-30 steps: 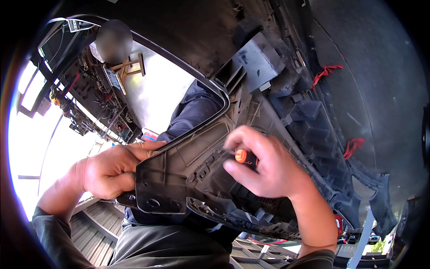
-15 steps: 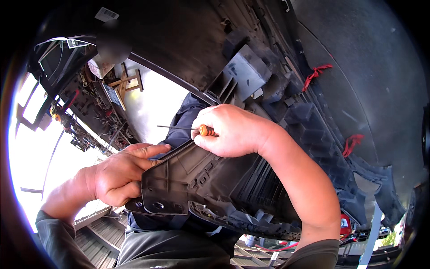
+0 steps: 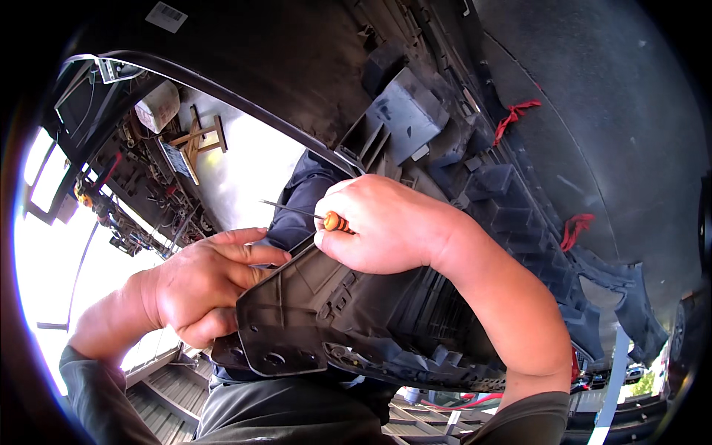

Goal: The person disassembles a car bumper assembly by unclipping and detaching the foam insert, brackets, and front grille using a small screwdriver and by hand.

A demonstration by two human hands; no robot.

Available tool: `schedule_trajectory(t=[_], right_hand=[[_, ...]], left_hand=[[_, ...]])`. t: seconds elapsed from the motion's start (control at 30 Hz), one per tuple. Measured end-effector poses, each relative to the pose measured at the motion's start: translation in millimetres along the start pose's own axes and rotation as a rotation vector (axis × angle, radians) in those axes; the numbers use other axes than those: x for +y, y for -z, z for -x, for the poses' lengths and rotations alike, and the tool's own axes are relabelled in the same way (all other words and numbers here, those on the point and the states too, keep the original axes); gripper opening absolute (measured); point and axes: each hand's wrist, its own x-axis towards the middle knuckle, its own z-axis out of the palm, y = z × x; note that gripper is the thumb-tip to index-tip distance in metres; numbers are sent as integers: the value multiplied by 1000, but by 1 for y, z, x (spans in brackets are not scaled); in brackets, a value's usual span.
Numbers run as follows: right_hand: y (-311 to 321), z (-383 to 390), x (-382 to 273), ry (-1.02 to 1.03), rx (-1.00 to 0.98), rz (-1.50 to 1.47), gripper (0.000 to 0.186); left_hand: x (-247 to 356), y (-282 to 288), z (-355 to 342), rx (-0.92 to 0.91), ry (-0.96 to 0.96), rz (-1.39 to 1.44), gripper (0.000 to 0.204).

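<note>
My right hand (image 3: pixel 389 222) is closed around a screwdriver (image 3: pixel 337 222) with an orange and black handle. Its thin shaft sticks out leftward over a dark trouser leg. The fist sits against the upper edge of a dirty black plastic car bumper (image 3: pixel 293 311), seen from its ribbed inner side. At the bumper's near left end, my left hand (image 3: pixel 196 289) grips the edge, with some fingers stretched along it and others bent. Round holes show in the end flange below that hand. What the left fingertips press on behind the edge is hidden.
A grey box-shaped piece (image 3: pixel 408 115) sits on the long black panel beyond my right hand. Two red ties (image 3: pixel 515 121) hang along its edge. At the left are a wooden stand (image 3: pixel 196 144), a whitish container (image 3: pixel 157 107) and a heap of tools and parts (image 3: pixel 174 211).
The bumper end has shifted slightly down and right. My left fingers have spread a little along its edge. The screwdriver has tilted, its handle end lower, still in my right hand.
</note>
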Motion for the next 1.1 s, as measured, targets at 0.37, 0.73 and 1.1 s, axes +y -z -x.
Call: schedule_trajectory(t=[0.37,0.73,1.1], right_hand=[[-17,4,10,105,133,-150,25],[-21,12,17,91,209,-253,23],[-30,114,22,-250,248,-189,32]], left_hand=[[-12,25,-16,-157,-178,-168,23],[-2,47,-42,-433,-131,-439,43],[-6,50,-47,-563,-75,-551,38]])
